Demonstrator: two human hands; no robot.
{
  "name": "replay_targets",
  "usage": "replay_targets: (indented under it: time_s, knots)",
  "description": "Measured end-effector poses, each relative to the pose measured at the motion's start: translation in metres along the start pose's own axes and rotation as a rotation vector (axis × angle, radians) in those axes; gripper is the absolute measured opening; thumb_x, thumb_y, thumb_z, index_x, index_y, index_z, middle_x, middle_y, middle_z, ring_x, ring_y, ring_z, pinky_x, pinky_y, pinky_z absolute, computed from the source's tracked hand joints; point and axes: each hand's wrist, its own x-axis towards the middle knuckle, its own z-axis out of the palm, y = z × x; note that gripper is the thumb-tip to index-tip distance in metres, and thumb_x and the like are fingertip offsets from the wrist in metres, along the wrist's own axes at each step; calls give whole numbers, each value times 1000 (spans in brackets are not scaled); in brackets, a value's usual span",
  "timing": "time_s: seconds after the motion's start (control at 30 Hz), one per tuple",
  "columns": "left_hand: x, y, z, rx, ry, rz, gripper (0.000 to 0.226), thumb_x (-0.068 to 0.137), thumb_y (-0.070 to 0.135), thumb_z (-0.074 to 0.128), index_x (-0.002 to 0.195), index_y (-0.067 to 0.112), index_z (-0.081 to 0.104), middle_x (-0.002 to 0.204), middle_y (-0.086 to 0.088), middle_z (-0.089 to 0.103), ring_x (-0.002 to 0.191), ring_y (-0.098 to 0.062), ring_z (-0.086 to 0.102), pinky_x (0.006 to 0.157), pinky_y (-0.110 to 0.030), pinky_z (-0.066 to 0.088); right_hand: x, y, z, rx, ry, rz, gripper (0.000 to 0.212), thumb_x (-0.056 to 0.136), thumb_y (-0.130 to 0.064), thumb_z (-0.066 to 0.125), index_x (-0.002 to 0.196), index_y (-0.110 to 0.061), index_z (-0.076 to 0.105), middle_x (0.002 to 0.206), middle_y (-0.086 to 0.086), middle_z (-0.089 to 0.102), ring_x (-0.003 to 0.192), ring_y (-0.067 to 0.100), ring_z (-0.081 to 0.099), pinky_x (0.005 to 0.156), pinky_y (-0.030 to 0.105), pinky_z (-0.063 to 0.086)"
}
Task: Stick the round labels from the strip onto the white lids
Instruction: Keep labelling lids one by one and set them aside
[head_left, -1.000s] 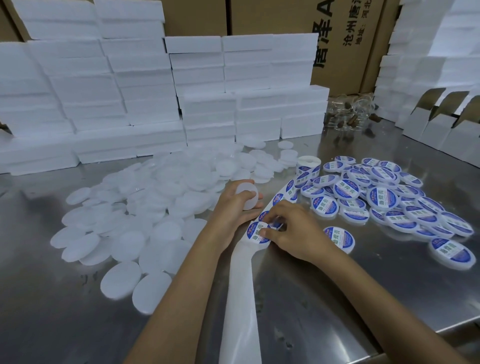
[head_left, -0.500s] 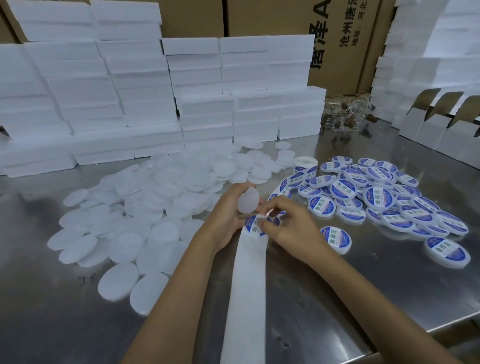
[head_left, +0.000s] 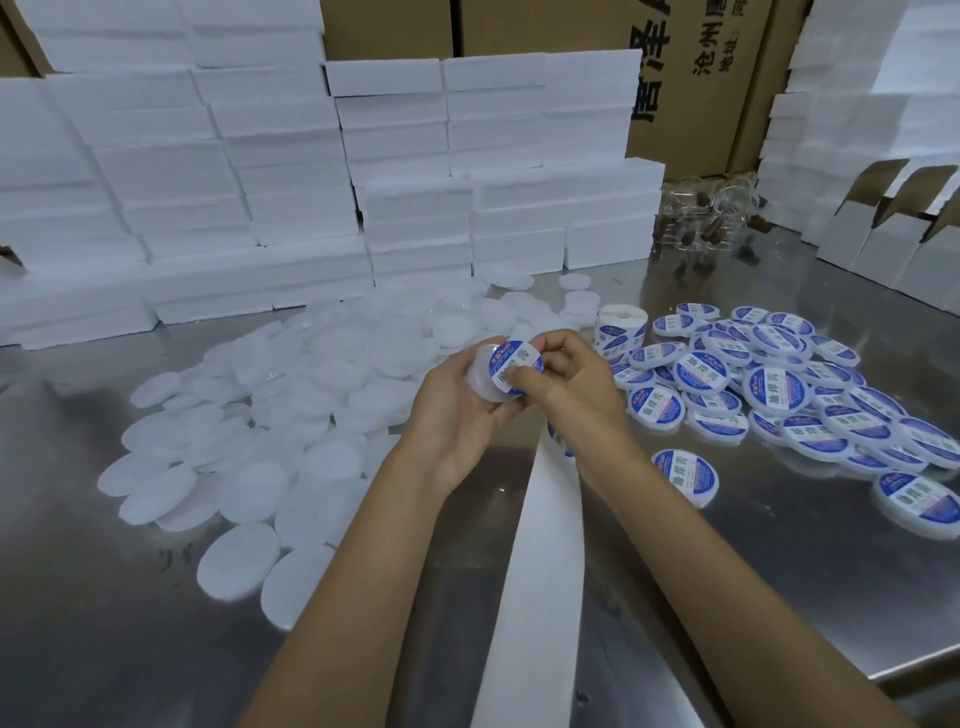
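Observation:
My left hand (head_left: 457, 410) grips a white lid (head_left: 485, 376) raised above the steel table. A round blue-and-white label (head_left: 514, 366) lies against the lid's face, and my right hand (head_left: 566, 384) pinches its edge with thumb and fingers. The white backing strip (head_left: 540, 571) runs from under my right hand down to the frame's bottom edge. The label roll (head_left: 621, 325) stands just right of my hands. A heap of bare white lids (head_left: 291, 415) spreads to the left, and a heap of labelled lids (head_left: 779, 384) lies to the right.
Stacks of white foam blocks (head_left: 311, 182) line the back of the steel table (head_left: 104, 623). Brown cardboard cartons (head_left: 691, 78) stand behind them. Open white boxes (head_left: 893, 234) sit at the far right, with clear jars (head_left: 711, 218) near them. The table's front edge shows at the lower right.
My right hand peeled a label off the strip and carried it up onto the lid. My left hand lifted and turned the lid to face me. The strip dropped back onto the table.

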Motion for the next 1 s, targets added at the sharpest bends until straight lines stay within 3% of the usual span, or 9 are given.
replay_targets:
  time_s: [0.1,0.23,0.43,0.6,0.73,0.83,1.0]
  knots:
    - [-4,-1,8,23,19,12,27,105,14,45,122,-1,58,106,-20,65,96,-29,65,94,-38,53,-3,1,0,-55,2,-51,28,81,6,73,91,-15,58,94,10,71,82,11,68,76,29,58]
    - [-6,-2,14,18,52,15,35,105,13,46,134,-3,55,115,-20,64,104,-31,63,96,-38,53,-5,1,-1,-82,8,-95,29,81,4,75,94,-14,56,99,14,69,92,23,68,81,31,57]
    - [-6,-3,15,45,77,25,39,105,14,46,140,-1,53,120,-21,64,108,-32,62,99,-38,51,-6,2,1,-139,8,-122,30,81,2,75,93,-17,55,100,10,68,95,26,67,81,31,57]
    - [-5,-5,16,84,86,33,38,105,14,45,140,0,54,139,-26,58,114,-32,62,109,-42,46,-7,2,0,-169,2,-138,30,81,0,75,92,-19,56,95,4,67,92,25,67,81,34,56]
    - [-6,-5,18,126,97,41,37,106,15,43,139,3,55,137,-24,60,116,-32,63,101,-38,51,-8,3,-1,-192,-4,-152,32,81,-2,76,89,-25,54,92,-1,66,89,20,66,76,27,55]
    - [-5,-5,18,162,110,45,37,106,16,44,139,3,55,138,-25,59,129,-37,58,111,-43,46,-7,4,-2,-179,1,-139,29,81,-5,77,92,-22,56,92,2,67,87,20,66,78,30,55]
    - [-4,-6,19,226,101,72,36,105,15,45,137,3,57,136,-27,60,129,-40,57,113,-44,44,-7,6,-3,-194,28,-105,28,80,-15,80,96,-24,59,96,-2,69,89,18,67,81,30,55]
